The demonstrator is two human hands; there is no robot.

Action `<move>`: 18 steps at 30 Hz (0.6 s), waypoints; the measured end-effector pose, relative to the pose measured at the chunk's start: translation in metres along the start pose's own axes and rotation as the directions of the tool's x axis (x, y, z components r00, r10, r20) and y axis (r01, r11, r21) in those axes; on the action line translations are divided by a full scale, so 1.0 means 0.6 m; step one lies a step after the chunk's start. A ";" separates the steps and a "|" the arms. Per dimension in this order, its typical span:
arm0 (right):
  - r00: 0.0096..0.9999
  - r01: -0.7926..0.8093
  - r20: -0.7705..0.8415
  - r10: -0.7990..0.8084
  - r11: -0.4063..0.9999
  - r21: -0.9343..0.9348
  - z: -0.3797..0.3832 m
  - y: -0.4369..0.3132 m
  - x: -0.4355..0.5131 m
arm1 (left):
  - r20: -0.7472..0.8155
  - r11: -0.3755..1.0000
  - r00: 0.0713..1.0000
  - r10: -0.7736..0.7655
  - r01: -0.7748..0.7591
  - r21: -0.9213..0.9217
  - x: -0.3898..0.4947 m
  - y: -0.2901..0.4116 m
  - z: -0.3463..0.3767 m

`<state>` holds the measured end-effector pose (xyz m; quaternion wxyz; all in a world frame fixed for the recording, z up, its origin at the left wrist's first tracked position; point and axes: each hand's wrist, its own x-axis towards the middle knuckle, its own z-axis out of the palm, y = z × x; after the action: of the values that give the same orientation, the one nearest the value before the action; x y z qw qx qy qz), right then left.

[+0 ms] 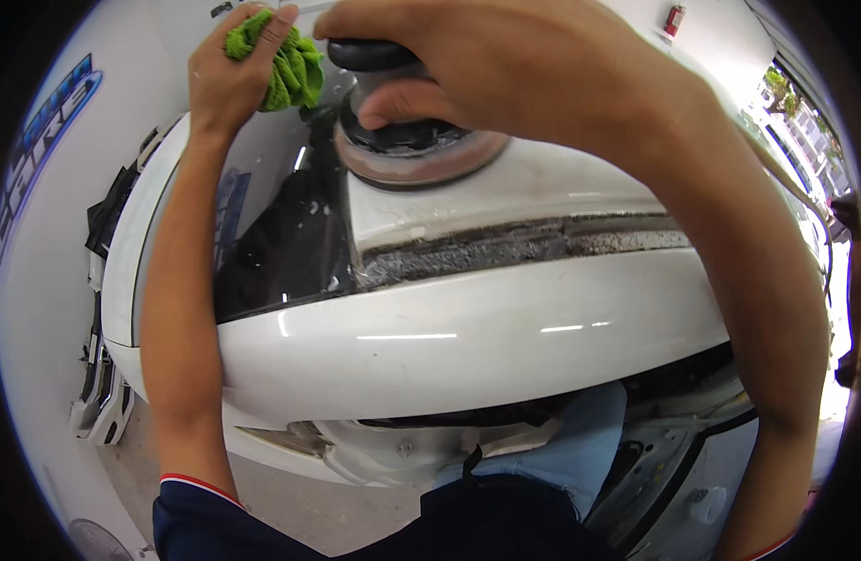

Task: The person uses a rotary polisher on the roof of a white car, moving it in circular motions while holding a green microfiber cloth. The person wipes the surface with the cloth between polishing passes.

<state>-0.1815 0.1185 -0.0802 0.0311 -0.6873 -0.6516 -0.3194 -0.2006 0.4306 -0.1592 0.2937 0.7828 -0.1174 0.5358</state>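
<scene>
A crumpled green microfiber cloth (288, 70) is gripped in my left hand (228, 91), up at the top left over the dark rear glass (290, 224) of a white car. My right hand (465, 70) wraps over the head of a palm orbital sander or polisher (378, 88). Its round brownish pad (423, 160) lies over the white roof panel (543, 172), near the edge of the glass. Just below runs a roof channel (465, 251) with rough dark residue. White specks dot the glass. The pad's underside is hidden.
Nearest my body is the glossy roof side rail (416, 350). An open car door (683, 484) stands at the lower right, beside my jeans-clad leg (571, 449). Car body parts (108, 393) lean by the left wall. A fire extinguisher (674, 19) hangs at the far wall.
</scene>
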 end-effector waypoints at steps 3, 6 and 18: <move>0.989 -0.145 0.010 0.145 0.989 -0.024 0.002 -0.024 0.007 | -0.032 0.999 0.999 -0.038 0.039 0.021 -0.004 0.029 0.005; 0.999 -0.026 -0.041 0.027 0.999 0.043 -0.012 -0.053 -0.015 | -0.012 0.999 0.999 -0.041 0.041 0.010 0.000 0.051 0.006; 0.977 -0.194 0.070 0.200 0.977 -0.093 -0.064 -0.026 -0.044 | 0.096 0.951 0.963 0.251 -0.227 -0.209 0.017 0.154 0.022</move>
<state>-0.2100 0.0798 -0.0683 0.0075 -0.7613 -0.5666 -0.3151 -0.2325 0.3502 -0.1222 0.2945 0.7611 -0.2812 0.5049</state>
